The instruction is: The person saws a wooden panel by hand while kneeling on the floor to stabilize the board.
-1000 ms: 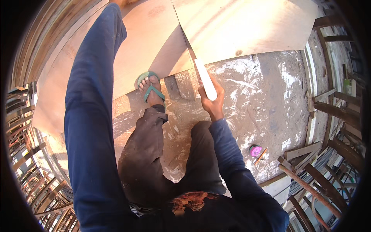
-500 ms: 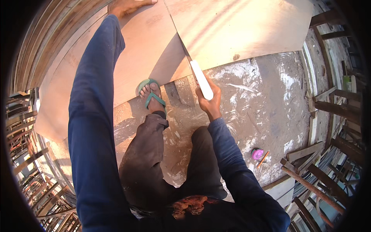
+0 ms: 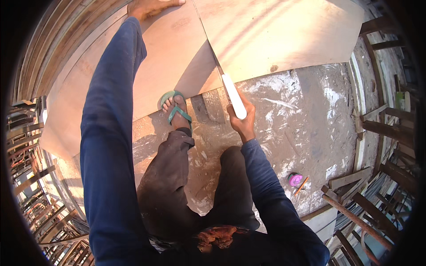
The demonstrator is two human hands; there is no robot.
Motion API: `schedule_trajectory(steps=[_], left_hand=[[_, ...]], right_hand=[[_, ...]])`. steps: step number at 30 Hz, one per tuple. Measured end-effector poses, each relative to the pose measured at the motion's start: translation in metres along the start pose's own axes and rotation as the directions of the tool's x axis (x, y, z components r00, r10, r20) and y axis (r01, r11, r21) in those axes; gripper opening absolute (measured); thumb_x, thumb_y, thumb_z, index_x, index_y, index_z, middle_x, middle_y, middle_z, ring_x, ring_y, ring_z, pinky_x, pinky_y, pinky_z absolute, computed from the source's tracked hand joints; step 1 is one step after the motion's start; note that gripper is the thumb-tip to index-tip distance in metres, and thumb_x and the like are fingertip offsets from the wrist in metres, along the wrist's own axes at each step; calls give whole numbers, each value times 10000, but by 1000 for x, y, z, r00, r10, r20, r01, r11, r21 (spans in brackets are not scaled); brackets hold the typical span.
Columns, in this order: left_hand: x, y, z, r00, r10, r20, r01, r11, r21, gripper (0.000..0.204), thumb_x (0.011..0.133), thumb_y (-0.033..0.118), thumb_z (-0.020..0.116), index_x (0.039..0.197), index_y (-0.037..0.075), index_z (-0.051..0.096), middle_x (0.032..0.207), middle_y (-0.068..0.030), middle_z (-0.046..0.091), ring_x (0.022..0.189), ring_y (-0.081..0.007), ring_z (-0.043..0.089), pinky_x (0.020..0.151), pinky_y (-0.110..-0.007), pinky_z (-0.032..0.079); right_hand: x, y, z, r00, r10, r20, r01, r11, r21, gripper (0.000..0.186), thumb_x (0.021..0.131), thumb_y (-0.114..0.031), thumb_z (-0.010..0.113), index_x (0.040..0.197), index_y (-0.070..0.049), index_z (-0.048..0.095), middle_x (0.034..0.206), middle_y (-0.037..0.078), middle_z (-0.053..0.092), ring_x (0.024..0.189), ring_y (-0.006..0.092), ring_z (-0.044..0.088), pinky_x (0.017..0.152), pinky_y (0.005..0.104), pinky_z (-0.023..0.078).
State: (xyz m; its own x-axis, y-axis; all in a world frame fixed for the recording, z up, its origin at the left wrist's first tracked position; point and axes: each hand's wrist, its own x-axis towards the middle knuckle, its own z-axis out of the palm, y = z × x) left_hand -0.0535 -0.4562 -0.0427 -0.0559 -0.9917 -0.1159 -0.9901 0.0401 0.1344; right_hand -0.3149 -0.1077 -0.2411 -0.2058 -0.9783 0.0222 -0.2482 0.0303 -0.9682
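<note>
My right hand (image 3: 245,123) is wrapped round the white handle of a handsaw (image 3: 234,96). The saw's thin blade slants away from me into a long straight cut in a large plywood sheet (image 3: 288,37), and its toothed shadow falls left of the cut. At the top edge of the view, my left hand (image 3: 151,7) presses on the sheet to the left of the cut, thumb stretched out; its other fingers are partly out of the picture. A foot in a green flip-flop (image 3: 179,116) rests on the sheet's near edge.
Below the sheet lies a dusty, white-stained surface (image 3: 306,115). A pink round object (image 3: 294,179) and an orange pencil-like stick (image 3: 301,185) lie at the right. Timber pieces (image 3: 372,213) crowd the right side, stacked wooden frames (image 3: 31,177) the left, curved boards (image 3: 57,48) the upper left.
The saw and my right hand have shifted slightly toward me, so a little more blade shows out of the cut. My left hand stays on the sheet.
</note>
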Motion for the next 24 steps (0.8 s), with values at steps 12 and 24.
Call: schedule_trajectory(steps=[12, 24], left_hand=[[2, 1, 6, 981, 52, -186, -41, 997, 63, 1158, 564, 877, 698, 1260, -46, 647, 1285, -238, 651, 1208, -367, 618, 1007, -442, 489], [33, -21, 37, 961, 100, -259, -119, 991, -61, 1134, 560, 876, 711, 1280, 1, 653, 1185, -258, 692, 1131, -374, 670, 952, -452, 527]], right_hand=[[8, -17, -8, 999, 28, 46, -33, 991, 130, 532, 805, 6, 605, 1337, 9, 614, 801, 118, 692, 692, 54, 512, 640, 249, 486], [-117, -52, -82, 996, 85, 33, -85, 996, -17, 466, 887, -104, 647, 1322, 56, 601, 1128, 149, 740, 994, 213, 722, 875, 324, 549]])
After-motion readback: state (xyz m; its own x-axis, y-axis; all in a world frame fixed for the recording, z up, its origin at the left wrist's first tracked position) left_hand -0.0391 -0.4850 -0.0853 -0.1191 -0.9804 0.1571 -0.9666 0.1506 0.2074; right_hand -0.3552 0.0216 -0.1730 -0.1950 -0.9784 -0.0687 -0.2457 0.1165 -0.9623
